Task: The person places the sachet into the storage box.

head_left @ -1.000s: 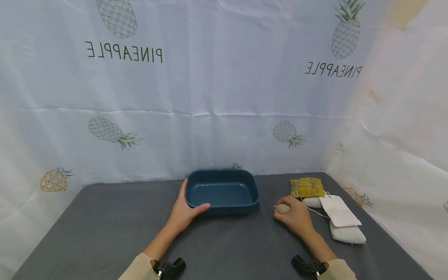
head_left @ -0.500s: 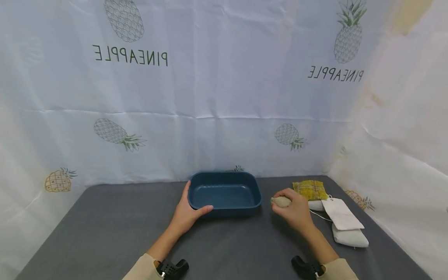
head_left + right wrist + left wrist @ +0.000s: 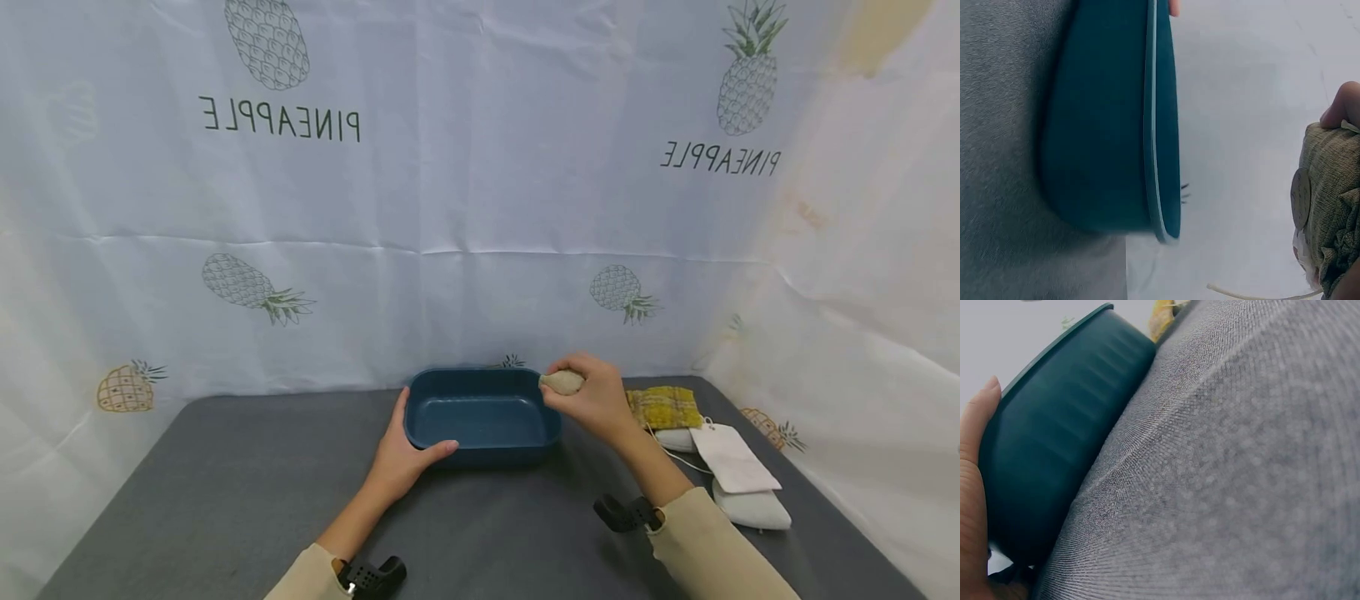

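A dark blue rectangular basin (image 3: 502, 457) stands on the grey table. My left hand (image 3: 399, 465) holds its near left corner, thumb along the front wall and fingers up the left side. The left wrist view shows one digit's tip reaching the rim of the basin (image 3: 1066, 425). Over the basin's right end, my right hand (image 3: 600, 402) pinches a small beige cloth sachet (image 3: 564, 382). Up close in the right wrist view, the sachet (image 3: 1332, 156) has coarse burlap-like weave, a round wooden disc on its side and a pale cord.
Right of the basin lie a yellow plaid cloth pouch (image 3: 663, 407), a white paper tag (image 3: 733, 457) on a string, and a white cloth bundle (image 3: 752, 507). A white pineapple-print curtain (image 3: 465, 208) rises behind the table (image 3: 247, 492).
My right hand has lifted the sachet from beside the yellow pouch and carried it left and up to the basin's right rim. The left hand keeps its hold on the basin.
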Demonstrator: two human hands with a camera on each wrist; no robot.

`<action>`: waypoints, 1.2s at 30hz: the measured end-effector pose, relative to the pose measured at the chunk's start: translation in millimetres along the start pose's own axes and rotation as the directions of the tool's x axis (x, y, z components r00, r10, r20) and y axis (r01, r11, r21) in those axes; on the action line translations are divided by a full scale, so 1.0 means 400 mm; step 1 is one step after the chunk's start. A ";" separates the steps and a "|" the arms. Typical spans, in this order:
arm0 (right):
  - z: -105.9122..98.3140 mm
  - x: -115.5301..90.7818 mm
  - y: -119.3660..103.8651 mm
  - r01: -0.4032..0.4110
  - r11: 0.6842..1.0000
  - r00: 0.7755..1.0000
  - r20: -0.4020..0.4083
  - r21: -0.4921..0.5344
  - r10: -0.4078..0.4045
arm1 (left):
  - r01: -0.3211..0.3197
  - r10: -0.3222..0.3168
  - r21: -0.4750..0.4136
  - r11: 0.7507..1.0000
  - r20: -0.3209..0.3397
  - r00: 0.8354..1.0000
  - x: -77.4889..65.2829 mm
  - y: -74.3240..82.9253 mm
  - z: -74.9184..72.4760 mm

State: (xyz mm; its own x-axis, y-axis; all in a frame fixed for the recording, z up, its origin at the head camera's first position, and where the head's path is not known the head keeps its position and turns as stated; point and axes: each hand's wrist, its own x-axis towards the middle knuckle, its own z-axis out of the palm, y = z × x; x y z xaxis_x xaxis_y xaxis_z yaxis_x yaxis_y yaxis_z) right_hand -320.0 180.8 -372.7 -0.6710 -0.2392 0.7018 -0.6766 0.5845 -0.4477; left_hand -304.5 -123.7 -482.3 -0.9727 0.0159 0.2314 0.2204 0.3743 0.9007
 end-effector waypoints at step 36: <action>0.220 0.074 0.083 -0.194 0.950 0.888 0.367 -0.246 0.277 | 0.011 -0.011 0.001 1.000 -0.011 1.000 0.001 0.001 0.004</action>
State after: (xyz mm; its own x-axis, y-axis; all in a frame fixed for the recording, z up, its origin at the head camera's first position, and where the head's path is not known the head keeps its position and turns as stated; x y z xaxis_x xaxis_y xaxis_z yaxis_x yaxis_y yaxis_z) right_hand -389.1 125.1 -415.6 -0.8944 -0.3353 0.2961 -0.4378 0.7922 -0.4252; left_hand -304.9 -122.1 -482.5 -0.9743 0.0018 0.2250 0.2092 0.3757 0.9028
